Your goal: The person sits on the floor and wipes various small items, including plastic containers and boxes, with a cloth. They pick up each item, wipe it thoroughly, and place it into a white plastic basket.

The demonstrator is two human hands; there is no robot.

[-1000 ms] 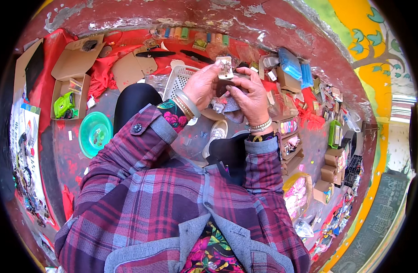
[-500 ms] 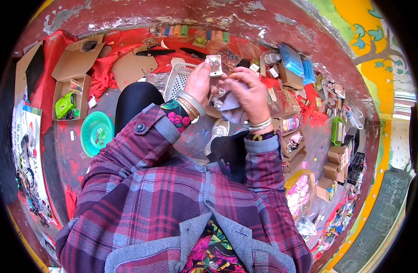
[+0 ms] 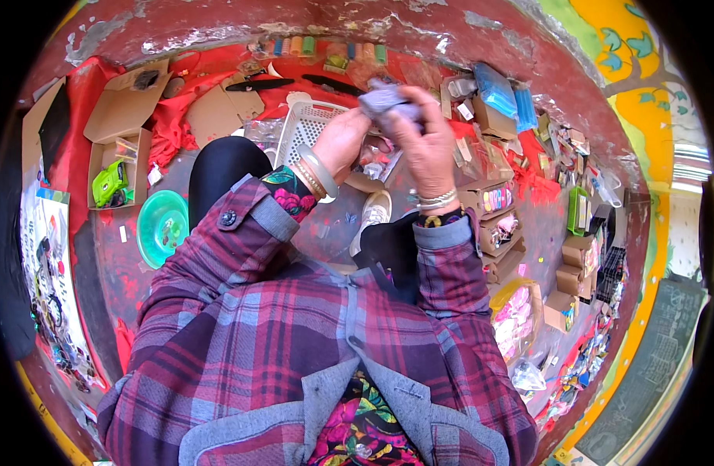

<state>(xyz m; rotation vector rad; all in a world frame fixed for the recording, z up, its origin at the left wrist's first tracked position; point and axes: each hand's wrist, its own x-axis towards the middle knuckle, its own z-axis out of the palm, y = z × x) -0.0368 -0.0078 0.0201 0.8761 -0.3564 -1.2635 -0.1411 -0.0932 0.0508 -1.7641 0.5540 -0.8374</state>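
Note:
My left hand [image 3: 341, 141] is raised over the front of my lap with its fingers closed. The small white rectangular piece with a sparkly ornament that it held a moment ago is now hidden behind the cloth. In my right hand [image 3: 424, 147] is a crumpled greyish-purple cloth [image 3: 382, 102], pinched between thumb and fingers and pressed over the left fingertips. The cloth is a little blurred. Just beyond my left hand stands a white perforated plastic basket [image 3: 285, 140]. Some small things show below the hands, too small to name.
A green plastic basin [image 3: 143, 233] with small bits in it sits at left, near an open cardboard box [image 3: 143, 167] holding a bright green packet [image 3: 110, 185]. Stacked small cartons [image 3: 493, 260] stand at right. Blue plastic packs [image 3: 495, 92] lie far right; spools [image 3: 296, 46] line the back.
My right hand has brought the cloth up and forward onto the white piece at my left fingertips, covering it. The left hand has stayed nearly in place.

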